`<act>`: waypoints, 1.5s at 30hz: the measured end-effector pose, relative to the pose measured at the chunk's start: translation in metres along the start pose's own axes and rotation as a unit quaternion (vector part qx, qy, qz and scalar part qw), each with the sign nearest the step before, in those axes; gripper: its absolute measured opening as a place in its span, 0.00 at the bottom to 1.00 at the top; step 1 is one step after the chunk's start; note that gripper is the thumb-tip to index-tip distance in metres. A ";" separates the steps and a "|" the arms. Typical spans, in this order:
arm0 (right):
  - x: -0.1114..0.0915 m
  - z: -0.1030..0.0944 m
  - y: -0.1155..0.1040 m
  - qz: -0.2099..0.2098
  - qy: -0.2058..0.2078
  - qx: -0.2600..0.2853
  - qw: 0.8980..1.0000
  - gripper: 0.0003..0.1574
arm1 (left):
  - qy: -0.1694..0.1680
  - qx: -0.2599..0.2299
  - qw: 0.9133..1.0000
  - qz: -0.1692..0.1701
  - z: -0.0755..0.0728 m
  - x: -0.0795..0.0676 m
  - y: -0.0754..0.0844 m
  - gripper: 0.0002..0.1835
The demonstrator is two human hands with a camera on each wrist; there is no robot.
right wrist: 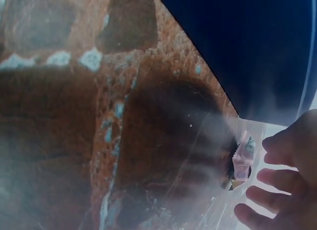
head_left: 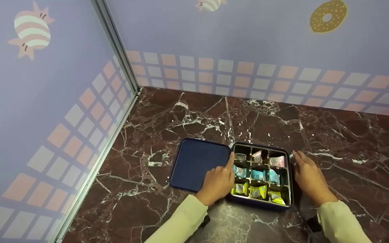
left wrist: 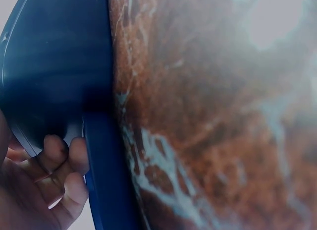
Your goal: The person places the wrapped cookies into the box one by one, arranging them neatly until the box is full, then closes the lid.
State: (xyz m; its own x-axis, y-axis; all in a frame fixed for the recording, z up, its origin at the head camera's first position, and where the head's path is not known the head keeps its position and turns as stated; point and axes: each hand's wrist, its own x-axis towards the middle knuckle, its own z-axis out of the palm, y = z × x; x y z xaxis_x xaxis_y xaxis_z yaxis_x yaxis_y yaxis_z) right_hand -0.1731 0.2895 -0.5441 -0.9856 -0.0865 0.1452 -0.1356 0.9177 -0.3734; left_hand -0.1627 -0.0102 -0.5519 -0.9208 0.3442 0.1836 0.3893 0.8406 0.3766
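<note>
A dark blue tin [head_left: 260,204] lies open, its tray divided into compartments of wrapped candies. Pink candies [head_left: 277,161] and a dark patterned piece [head_left: 241,157] fill the far row, blue candies [head_left: 258,174] the middle one, yellow-green candies [head_left: 258,192] the near one. My left hand [head_left: 218,182] is at the tin's left side, index finger stretched along the rim. In the left wrist view its other fingers [left wrist: 74,155] bend loosely beside the blue wall. At the far right corner, my right hand [head_left: 310,177] has spread fingers near a pink-wrapped candy [right wrist: 242,158] on the table.
The tin's blue lid [head_left: 199,162] lies flat against its left side, partly behind my left hand. Brown veined marble [head_left: 154,209] forms the tabletop. Patterned lilac panels [head_left: 214,40] stand along the back and left, joined by a metal post [head_left: 118,47].
</note>
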 end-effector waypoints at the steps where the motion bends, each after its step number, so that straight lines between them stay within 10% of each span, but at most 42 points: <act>1: 0.000 0.000 0.001 0.002 -0.013 -0.004 1.000 0.32 | 0.000 0.000 1.000 0.000 0.000 0.000 0.000 0.29; 13: -0.001 -0.002 0.007 0.018 -0.089 -0.013 0.996 0.38 | 0.005 -0.006 1.000 0.005 -0.001 -0.001 0.001 0.29; 25: -0.005 0.003 0.005 -0.022 0.094 0.026 0.995 0.09 | -0.006 -0.009 1.000 0.001 0.000 -0.001 0.001 0.30; 45: -0.009 0.002 0.006 0.011 0.081 0.030 0.996 0.14 | -0.011 -0.009 1.000 -0.005 -0.001 0.000 0.000 0.29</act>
State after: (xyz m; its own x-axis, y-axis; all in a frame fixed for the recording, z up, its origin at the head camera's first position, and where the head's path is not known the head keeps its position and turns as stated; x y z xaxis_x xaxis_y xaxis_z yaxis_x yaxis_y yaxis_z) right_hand -0.1650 0.2953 -0.5492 -0.9601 0.0015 0.2796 -0.1244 0.8933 -0.4319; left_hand -0.1625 -0.0103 -0.5510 -0.9249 0.3451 0.1596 0.3803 0.8366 0.3943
